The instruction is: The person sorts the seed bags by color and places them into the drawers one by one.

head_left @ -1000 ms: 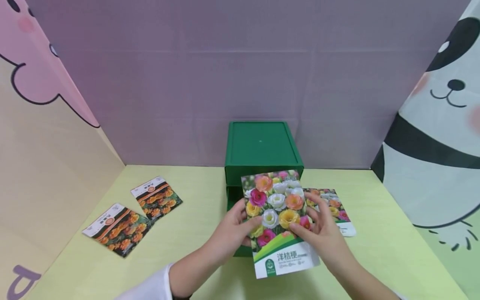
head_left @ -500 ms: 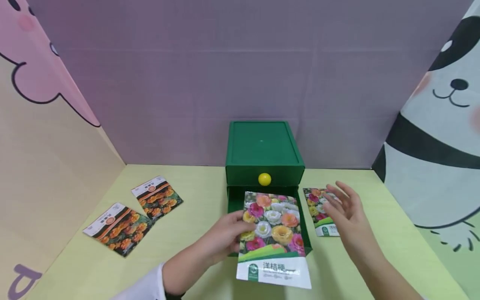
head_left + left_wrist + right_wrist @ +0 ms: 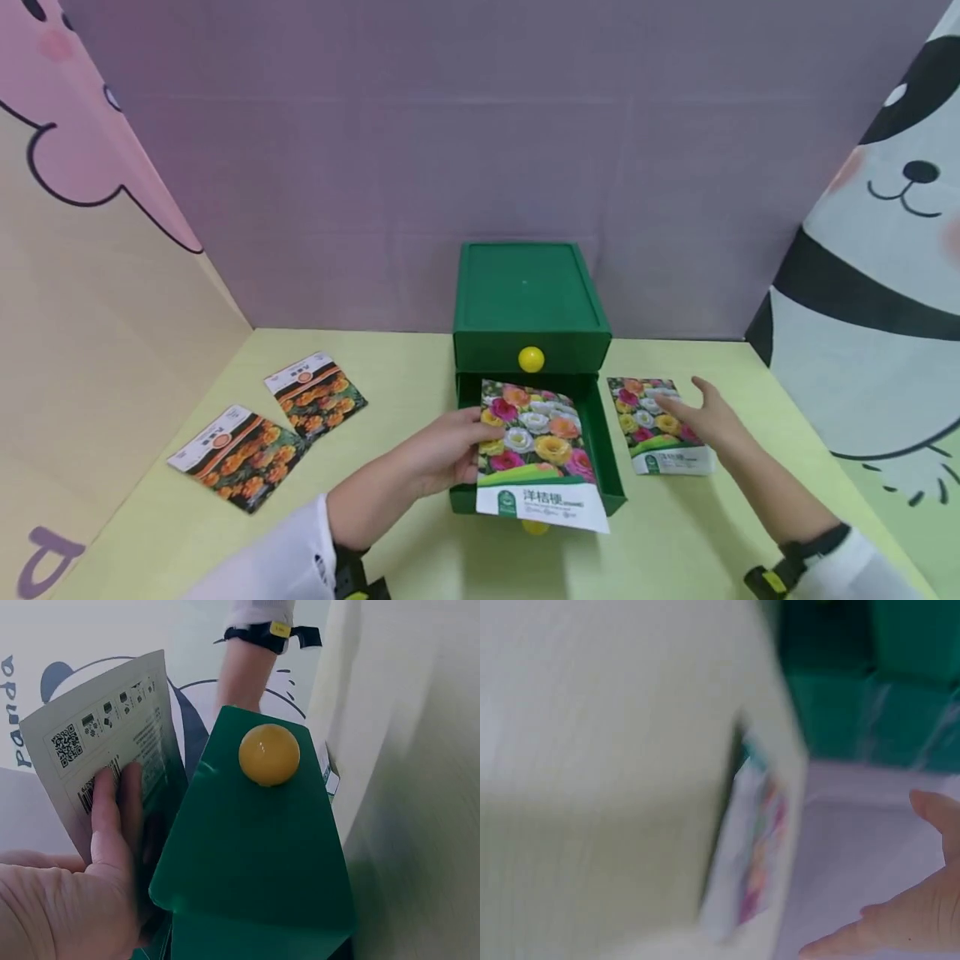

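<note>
My left hand [image 3: 442, 450] grips the left edge of a flower seed packet [image 3: 536, 450], thumb on the front. In the left wrist view, fingers press the packet's printed back [image 3: 112, 735]. The packet is tilted above the pulled-out lower drawer [image 3: 611, 467] of a green drawer box [image 3: 528, 287] and hides much of its inside. My right hand [image 3: 708, 417] hovers over a second flower seed packet [image 3: 656, 425] on the table, thumb and fingers spread apart. In the right wrist view that packet [image 3: 754, 855] is blurred, with the hand [image 3: 907, 907] beside it.
Two orange-flower seed packets [image 3: 236, 458] lie on the yellow table [image 3: 405, 383] at the left, corners overlapping. The upper drawer is closed, with a yellow knob [image 3: 531, 359]. Behind stands a purple cloth wall [image 3: 420, 167], with a panda-printed panel [image 3: 885, 275] on the right.
My right hand has let go of the held packet and moved right to the other packet. My left hand has tilted the held packet down and lowered it toward the drawer.
</note>
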`<state>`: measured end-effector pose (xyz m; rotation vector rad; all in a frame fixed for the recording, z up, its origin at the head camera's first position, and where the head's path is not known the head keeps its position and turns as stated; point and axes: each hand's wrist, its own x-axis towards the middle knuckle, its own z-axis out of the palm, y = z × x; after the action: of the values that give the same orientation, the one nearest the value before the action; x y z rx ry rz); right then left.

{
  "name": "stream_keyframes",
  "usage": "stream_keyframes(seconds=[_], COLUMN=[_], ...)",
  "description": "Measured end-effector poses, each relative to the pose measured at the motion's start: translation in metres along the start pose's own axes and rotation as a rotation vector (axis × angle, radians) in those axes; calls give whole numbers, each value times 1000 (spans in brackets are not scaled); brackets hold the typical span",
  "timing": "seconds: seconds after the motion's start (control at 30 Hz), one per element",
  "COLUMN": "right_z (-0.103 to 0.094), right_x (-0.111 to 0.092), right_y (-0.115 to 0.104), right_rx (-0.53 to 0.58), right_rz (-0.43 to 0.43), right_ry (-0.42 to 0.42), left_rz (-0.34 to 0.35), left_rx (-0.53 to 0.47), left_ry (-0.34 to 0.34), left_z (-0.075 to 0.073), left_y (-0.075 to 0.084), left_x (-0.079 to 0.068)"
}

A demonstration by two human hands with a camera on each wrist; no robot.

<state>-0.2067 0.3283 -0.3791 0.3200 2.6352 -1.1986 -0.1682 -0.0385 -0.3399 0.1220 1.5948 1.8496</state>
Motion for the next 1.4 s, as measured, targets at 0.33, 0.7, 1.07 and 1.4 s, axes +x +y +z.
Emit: stream_keyframes(seconds=[0.33,0.7,1.07,1.4], right_z=[-14,13,22,24], right_x=[55,70,66,62], right_y=[45,52,58,60], right_rx=[-63,-392,-368,-377], right_rz=[186,149,167,96], right_ry=[-25,46,100,139], left_rz=[-12,-85,-73,-82], left_rx=[-31,-40,-41,62], left_ry=[56,95,176,236], left_z=[5,6,8,10], left_y=[5,0,3,3], left_x=[17,28,55,68])
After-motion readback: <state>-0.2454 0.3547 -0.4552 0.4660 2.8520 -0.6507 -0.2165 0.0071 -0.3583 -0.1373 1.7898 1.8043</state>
